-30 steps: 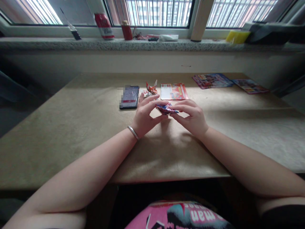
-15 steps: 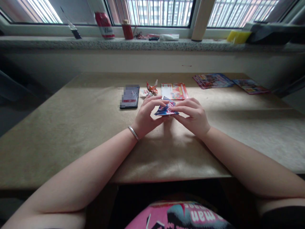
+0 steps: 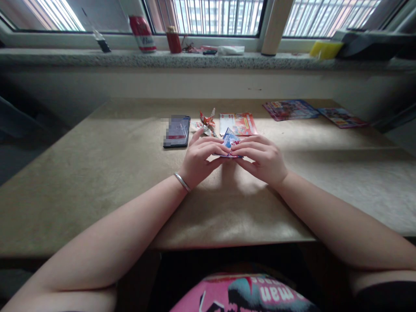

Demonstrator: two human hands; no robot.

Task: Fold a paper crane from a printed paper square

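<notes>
The fingers of both hands are closed on a folded paper (image 3: 230,136), printed blue and white with some red, pinching it from two sides. The left hand (image 3: 199,157) has its fingertips on top and the thumb along the near edge below; its index finger sits apart from the hold, raised toward the window side. The right hand (image 3: 264,156) mirrors this, index and middle fingertips over the paper, thumb underneath. The two sets of fingertips nearly meet at the middle.

The paper is in front of the person, over the middle of the table (image 3: 113,173); whether it touches the surface cannot be told. One sharp corner points away from the person, toward the window, while its near edge runs left to right between the thumbs. Fingers cover much of it, so which way its long axis lies is unclear.

A silver bracelet (image 3: 182,182) circles the left wrist. Just beyond the left hand is a folded red and white paper (image 3: 208,120) with tips sticking up, and left of it a phone (image 3: 177,132). Past the right hand lies an orange and white sheet (image 3: 238,125). Farther right are a fanned stack of colourful cards (image 3: 290,109) and a smaller pile (image 3: 342,117) near it. A red can (image 3: 143,34) stands on the windowsill (image 3: 195,60).
</notes>
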